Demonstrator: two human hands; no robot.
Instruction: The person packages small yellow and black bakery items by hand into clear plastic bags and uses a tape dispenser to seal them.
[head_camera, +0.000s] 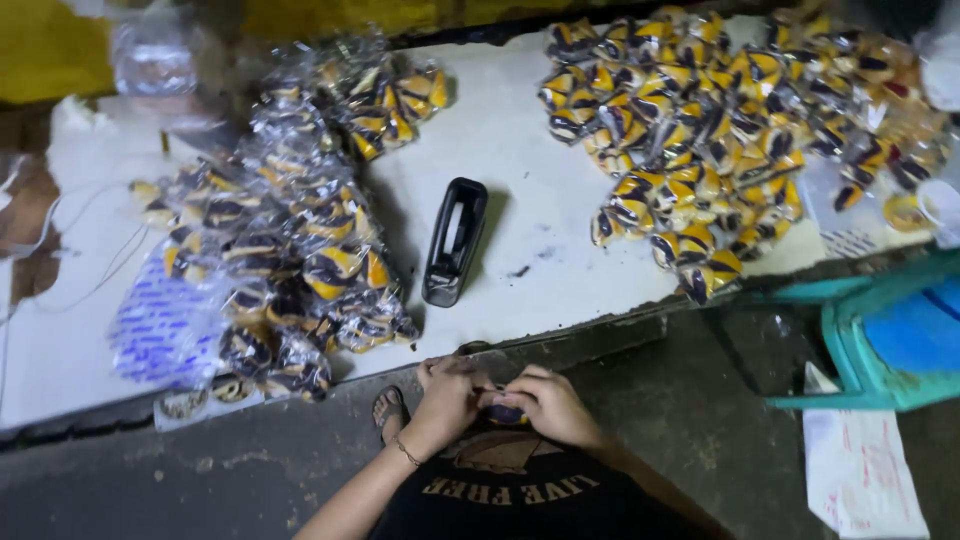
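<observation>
The white worktop (520, 250) carries heaps of yellow-black wrapped sweets (700, 130) and a black tape dispenser (455, 240). Below its edge, the left hand (445, 400) and right hand (550, 405) pinch closed on one small packet (503, 412); it seems light, crinkly and slippery, best held at its edges.

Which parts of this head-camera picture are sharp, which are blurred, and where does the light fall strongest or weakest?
In the head view, the black stapler and the loose yellow-and-dark wrapped sweets are fairly sharp; the bagged packets smear with motion blur, their plastic glinting. Light is strongest on the white tabletop; the floor and both hands, left hand and right hand, sit in dimmer shadow.
</observation>
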